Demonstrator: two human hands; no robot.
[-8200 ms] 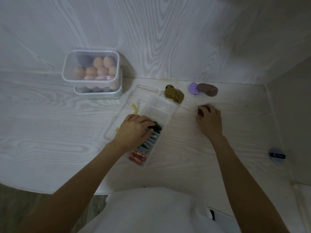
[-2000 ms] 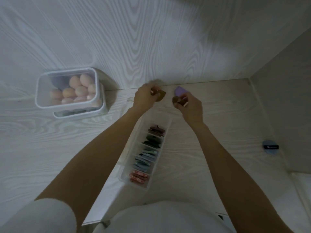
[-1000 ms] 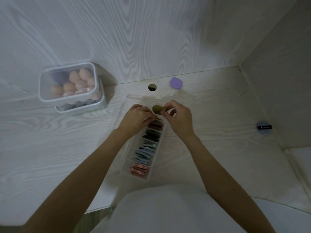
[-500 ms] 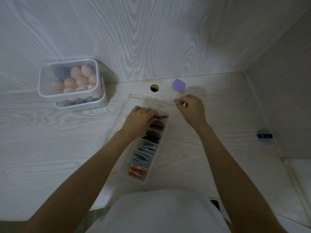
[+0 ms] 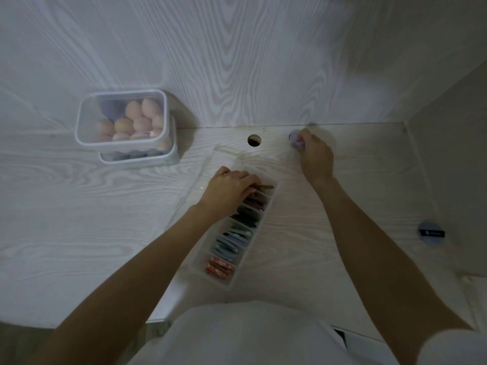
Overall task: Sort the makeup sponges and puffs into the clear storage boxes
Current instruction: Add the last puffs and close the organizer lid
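Right grip (image 5: 315, 156) on purple sponge (image 5: 294, 139), fingertips around it, left grip (image 5: 229, 189) in divided box (image 5: 238, 270)

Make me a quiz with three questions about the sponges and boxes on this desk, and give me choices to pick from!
1. Where is the purple sponge?
A. In the divided box
B. On the desk by the back wall
C. On the lidded box

2. What colour are most sponges in the lidded box?
A. Peach
B. Green
C. Black

3. What is the left hand doing?
A. Resting on the desk
B. Lifting a lid
C. Tucking olive puffs into the divided box

Answers:
1 B, it lies near the wall, at the right hand fingertips.
2 A, peach egg shapes show through the lid.
3 C, its fingers sit at the far compartment.
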